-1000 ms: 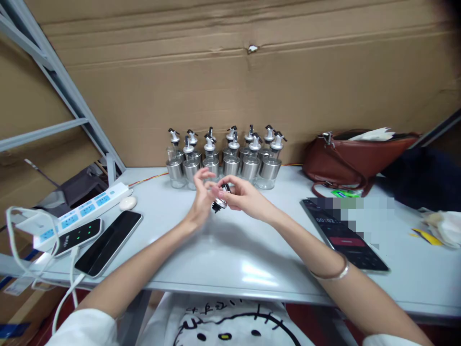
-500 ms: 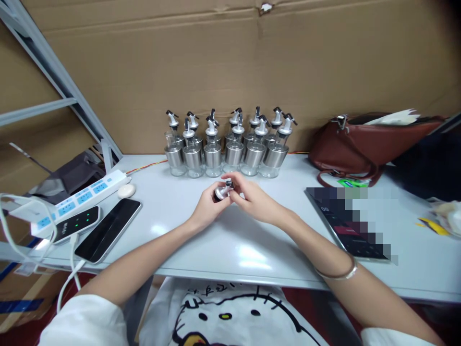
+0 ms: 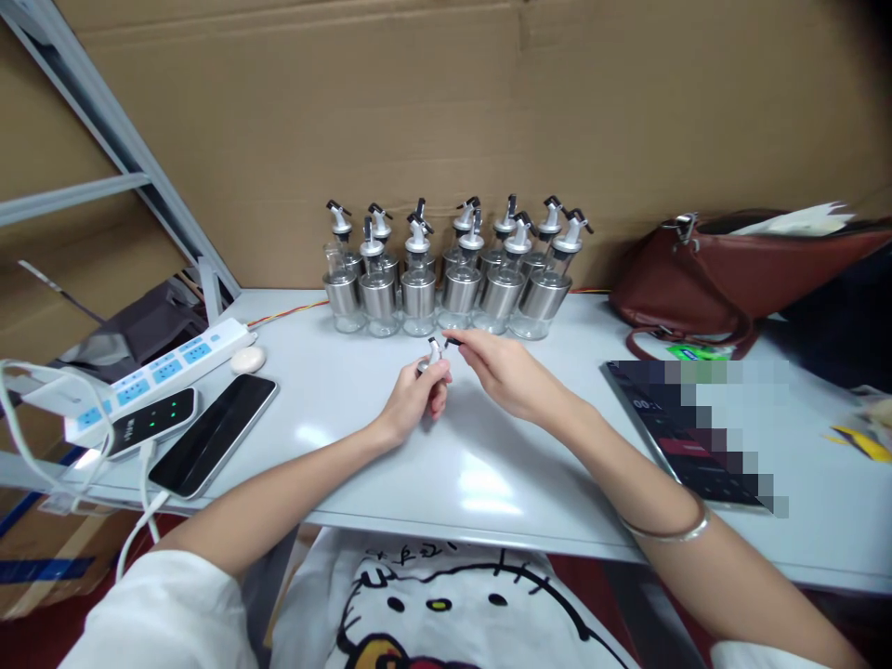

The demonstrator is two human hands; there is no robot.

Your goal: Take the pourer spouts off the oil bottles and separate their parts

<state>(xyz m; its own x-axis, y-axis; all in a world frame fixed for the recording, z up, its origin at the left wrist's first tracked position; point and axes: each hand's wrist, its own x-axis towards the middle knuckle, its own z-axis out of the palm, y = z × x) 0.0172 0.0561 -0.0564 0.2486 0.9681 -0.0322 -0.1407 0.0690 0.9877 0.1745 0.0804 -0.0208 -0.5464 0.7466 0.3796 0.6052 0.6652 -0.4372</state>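
In my left hand is a silver pour spout, closed between thumb and fingers and tilted upward. My right hand pinches a small black flap just right of the spout's tip. I cannot tell whether the flap still joins the spout. Behind my hands, glass bottles with steel sleeves stand in two rows. Most carry silver spouts with black flaps. The front-left bottle has a bare neck.
To the left lie a power strip, a phone, a small device with green lights, a round white case and white cables. A tablet and a brown bag are on the right. Cardboard stands behind.
My right hand has drawn slightly right, off the spout, with the black flap in its fingertips. My left hand has turned the spout more upright. The whole view has shifted slightly.
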